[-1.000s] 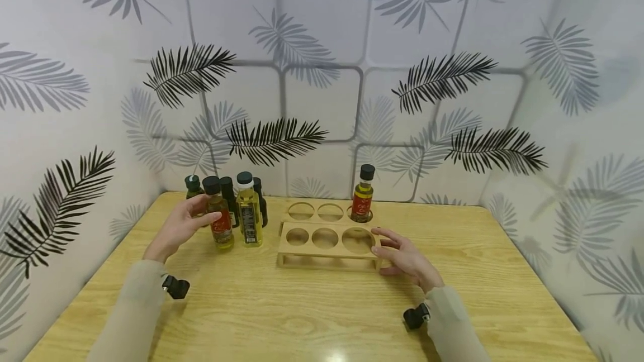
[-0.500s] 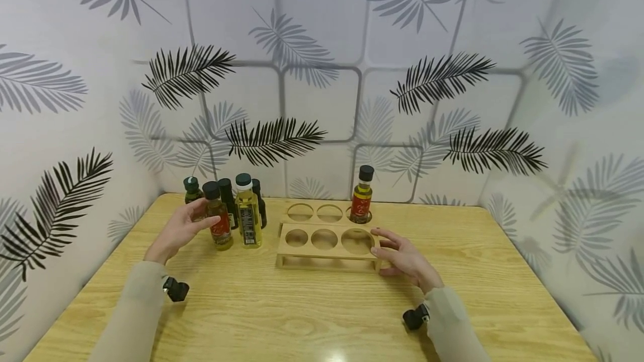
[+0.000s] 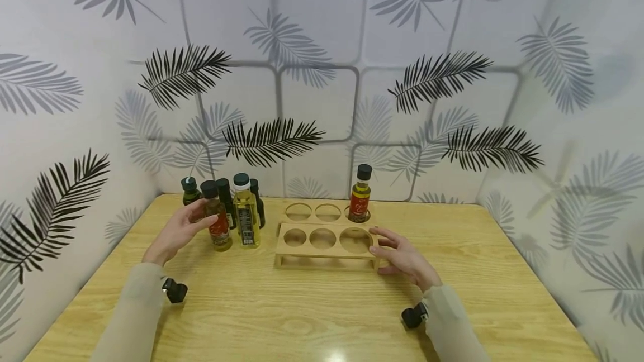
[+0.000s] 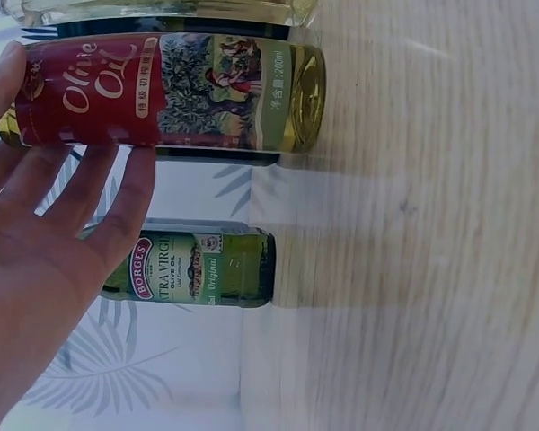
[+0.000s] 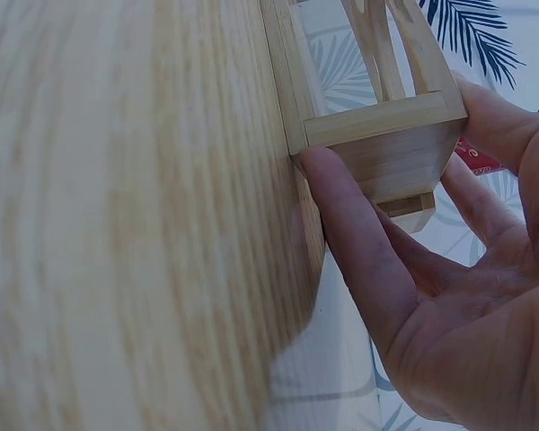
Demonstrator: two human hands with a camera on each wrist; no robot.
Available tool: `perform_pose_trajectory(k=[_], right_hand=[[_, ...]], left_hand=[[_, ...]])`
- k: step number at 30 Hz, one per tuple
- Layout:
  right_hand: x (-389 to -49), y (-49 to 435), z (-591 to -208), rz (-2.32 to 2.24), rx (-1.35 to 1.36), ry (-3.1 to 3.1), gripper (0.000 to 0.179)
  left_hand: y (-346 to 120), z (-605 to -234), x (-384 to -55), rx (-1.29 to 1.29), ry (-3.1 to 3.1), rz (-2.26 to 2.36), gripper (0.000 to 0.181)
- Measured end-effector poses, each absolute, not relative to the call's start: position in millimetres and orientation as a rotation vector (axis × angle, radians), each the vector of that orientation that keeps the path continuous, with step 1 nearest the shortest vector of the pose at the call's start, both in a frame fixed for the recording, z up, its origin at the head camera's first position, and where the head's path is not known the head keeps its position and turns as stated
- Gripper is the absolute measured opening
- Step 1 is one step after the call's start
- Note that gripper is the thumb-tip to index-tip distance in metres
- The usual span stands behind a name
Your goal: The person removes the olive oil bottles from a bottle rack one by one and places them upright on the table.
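In the head view my left hand (image 3: 176, 230) grips an olive oil bottle (image 3: 218, 228) with a red label and dark cap, thumb on one side and fingers on the other. The bottle stands upright; whether its base touches the table I cannot tell. My right hand (image 3: 405, 256) touches the right end of a two-tier wooden bottle rack (image 3: 322, 250) with extended fingers. In the right wrist view its fingers lie along the rack's end panel (image 5: 386, 148). A similar red-labelled bottle (image 3: 359, 203) stands in the back right hole of the rack.
A clear bottle of yellow oil (image 3: 246, 217) stands just right of the held one. Dark bottles (image 3: 226, 197) stand behind, and a green Borges bottle (image 4: 198, 267) stands at the left. The wooden table (image 3: 302, 312) meets leaf-patterned walls (image 3: 322, 99).
The whole head view has shifted slightly left. The left hand keeps its hold on the olive oil bottle, and the right hand stays at the rack's end.
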State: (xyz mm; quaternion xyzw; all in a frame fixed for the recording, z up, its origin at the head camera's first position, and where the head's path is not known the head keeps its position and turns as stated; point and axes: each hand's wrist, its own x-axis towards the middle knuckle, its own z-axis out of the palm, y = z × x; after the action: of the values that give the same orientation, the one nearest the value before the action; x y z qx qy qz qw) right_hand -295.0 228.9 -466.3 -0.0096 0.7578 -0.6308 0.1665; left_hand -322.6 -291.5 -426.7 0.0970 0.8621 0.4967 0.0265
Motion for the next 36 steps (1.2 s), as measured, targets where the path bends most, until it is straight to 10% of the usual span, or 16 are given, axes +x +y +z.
perform_pose_trajectory(k=[36], right_hand=[[-292.9,228.6,-464.6,-1.8,-0.04,2.157,0.059]], left_hand=[[-288.0,-421.0,-319.5,0.282,2.848,1.677,0.068]])
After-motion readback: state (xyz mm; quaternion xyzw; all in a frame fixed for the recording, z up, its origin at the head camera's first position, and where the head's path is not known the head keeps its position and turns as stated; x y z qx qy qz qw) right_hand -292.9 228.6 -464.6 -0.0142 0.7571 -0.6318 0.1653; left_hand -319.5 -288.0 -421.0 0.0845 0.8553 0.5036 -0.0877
